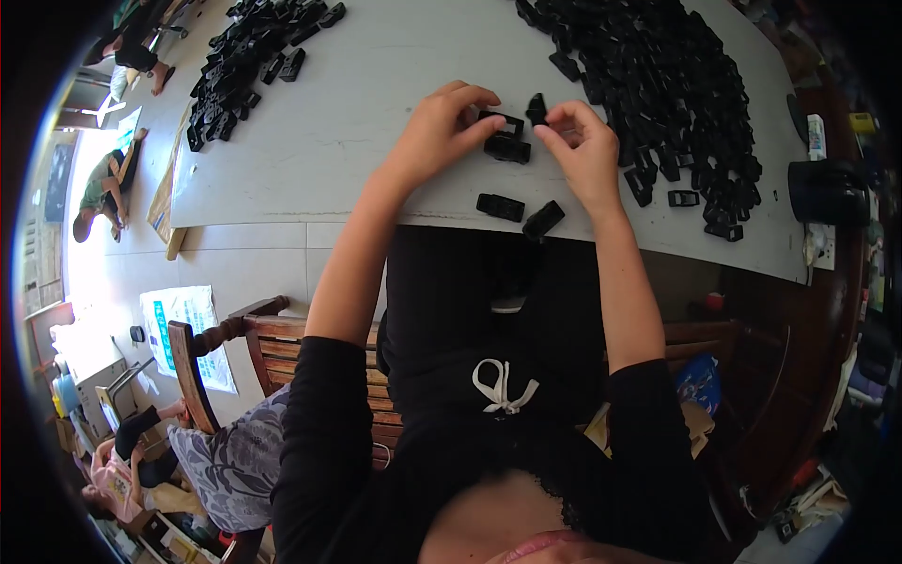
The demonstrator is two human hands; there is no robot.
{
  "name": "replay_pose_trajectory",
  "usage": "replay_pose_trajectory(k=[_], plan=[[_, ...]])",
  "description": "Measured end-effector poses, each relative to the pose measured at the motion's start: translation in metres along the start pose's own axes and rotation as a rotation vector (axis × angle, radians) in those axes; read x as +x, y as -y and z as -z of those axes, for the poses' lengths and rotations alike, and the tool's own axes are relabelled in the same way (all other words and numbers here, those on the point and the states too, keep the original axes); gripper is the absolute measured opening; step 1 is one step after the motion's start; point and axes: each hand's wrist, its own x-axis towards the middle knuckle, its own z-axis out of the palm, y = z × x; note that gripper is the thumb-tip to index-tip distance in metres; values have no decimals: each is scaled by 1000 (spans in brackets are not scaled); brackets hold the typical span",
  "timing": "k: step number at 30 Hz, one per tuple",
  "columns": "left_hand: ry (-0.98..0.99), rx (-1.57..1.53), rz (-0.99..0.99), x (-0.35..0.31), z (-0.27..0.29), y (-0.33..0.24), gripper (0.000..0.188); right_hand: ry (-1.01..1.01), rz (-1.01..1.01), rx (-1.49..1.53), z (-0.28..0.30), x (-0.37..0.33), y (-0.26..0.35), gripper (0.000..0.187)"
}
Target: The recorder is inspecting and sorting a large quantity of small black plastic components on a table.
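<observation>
My left hand [442, 130] is curled, thumb and fingertips closed on a small black plastic frame [513, 124] with an opening in it. Just below that frame lies a second black plastic part [507, 148], seemingly touching it. My right hand [584, 150] pinches a narrow, upright black plastic piece [536, 107] between thumb and fingertips, a little to the right of the frame. Closer to the table's front edge rest two more black parts, one on the left [500, 207] and one tilted on the right [543, 220].
Large heaps of similar black parts cover the table [357, 122] at the far left [254, 56] and along the right [658, 85]. A wooden bench [282, 329] with a patterned cushion [235, 461] stands behind me at the left. Other people sit off to the left.
</observation>
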Motion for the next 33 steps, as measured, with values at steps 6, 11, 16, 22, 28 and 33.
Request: replay_pose_trajectory(k=[6,11,16,22,28,33], plan=[[67,-23,19,2,2,-3,30,111,407,-216,-5,4,13,24],[86,-94,79,0,-1,-2,28,158,520,-410,-11,3,17,23],[40,-71,43,-1,-4,-1,25,148,502,-391,-9,-14,11,28],[88,-2,47,-12,-13,-19,24,136,442,-358,0,-41,13,36],[-15,-50,-7,-30,-19,-17,26,160,448,-332,-4,-52,16,37],[27,-8,-11,-30,-26,-22,26,190,403,-353,4,-53,7,38]])
